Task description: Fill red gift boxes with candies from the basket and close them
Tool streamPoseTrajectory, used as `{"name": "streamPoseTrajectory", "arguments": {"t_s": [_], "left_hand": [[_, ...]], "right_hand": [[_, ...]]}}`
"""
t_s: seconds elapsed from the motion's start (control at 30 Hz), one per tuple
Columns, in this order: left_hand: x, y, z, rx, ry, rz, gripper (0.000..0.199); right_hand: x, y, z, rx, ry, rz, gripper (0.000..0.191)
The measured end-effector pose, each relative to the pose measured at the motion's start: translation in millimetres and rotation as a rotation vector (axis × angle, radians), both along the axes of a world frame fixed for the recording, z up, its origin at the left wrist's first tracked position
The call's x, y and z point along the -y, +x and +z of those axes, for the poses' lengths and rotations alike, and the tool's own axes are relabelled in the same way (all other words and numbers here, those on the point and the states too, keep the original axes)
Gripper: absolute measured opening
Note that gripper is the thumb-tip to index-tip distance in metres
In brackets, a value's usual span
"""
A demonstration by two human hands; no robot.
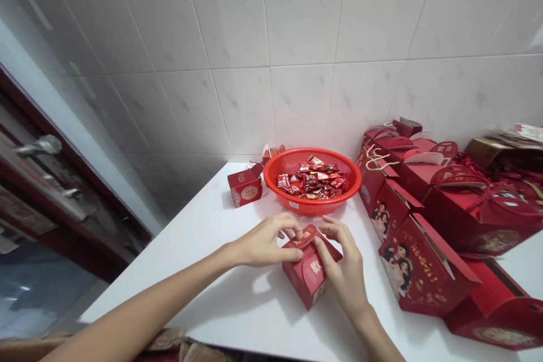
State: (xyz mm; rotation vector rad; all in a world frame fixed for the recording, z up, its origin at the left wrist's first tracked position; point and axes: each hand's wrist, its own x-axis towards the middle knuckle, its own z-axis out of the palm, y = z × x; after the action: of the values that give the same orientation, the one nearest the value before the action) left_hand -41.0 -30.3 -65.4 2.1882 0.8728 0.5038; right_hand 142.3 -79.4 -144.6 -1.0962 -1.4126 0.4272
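Note:
A small red gift box (309, 278) with pale lettering stands on the white table in front of me, its top flaps folded together. My left hand (271, 242) grips the flaps from the left, thumb and fingers on the top edge. From the right, my right hand (344, 257) holds the same box, with its thumb on the top panel and its fingers over the far side. Just behind the box sits a red plastic basket (354, 178) holding many small wrapped candies (316, 180).
Another small red box (246, 186) stands left of the basket. Larger red gift boxes (418, 266), some with cord handles, crowd the right side of the white table (203, 271). A tiled wall (237, 102) rises behind; a door handle (40, 146) shows at far left.

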Motion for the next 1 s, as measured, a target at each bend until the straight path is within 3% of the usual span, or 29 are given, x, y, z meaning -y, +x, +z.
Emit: {"name": "streamPoseTrajectory", "arguments": {"t_s": [0.1, 0.23, 0.3, 0.47, 0.63, 0.8, 0.9, 1.0], "left_hand": [[1.9, 2.3, -2.0, -0.030, -0.043, -0.011, 0.024], [3.8, 4.4, -9.8, -0.044, 0.012, 0.001, 0.036], [4.0, 4.2, -12.9, -0.028, 0.021, 0.000, 0.034], [2.6, 3.2, -14.2, -0.028, 0.001, -0.005, 0.035], [-2.0, 2.0, -13.3, -0.001, -0.055, -0.067, 0.032], [-13.5, -4.8, -5.6, 0.136, -0.248, -0.102, 0.035], [-22.2, -10.9, 2.4, 0.232, -0.206, 0.063, 0.039], [-32.6, -19.6, 8.8, 0.305, -0.069, 0.260, 0.039]], "right_hand": [[2.6, 0.9, -3.6, -0.013, 0.009, -0.072, 0.015], [11.4, -2.5, -8.6, 0.068, 0.026, -0.122, 0.019], [20.4, -4.4, -12.0, 0.171, -0.001, -0.116, 0.032], [44.1, -3.8, -21.7, 0.490, -0.092, -0.065, 0.085], [44.5, -1.8, -18.0, 0.568, -0.118, -0.086, 0.085], [57.2, 11.2, 14.2, 0.482, -0.054, -0.011, 0.077], [86.8, 34.0, 47.7, 0.440, 0.068, -0.004, 0.073], [119.4, 73.5, 84.3, 0.390, 0.174, -0.211, 0.065]]}}
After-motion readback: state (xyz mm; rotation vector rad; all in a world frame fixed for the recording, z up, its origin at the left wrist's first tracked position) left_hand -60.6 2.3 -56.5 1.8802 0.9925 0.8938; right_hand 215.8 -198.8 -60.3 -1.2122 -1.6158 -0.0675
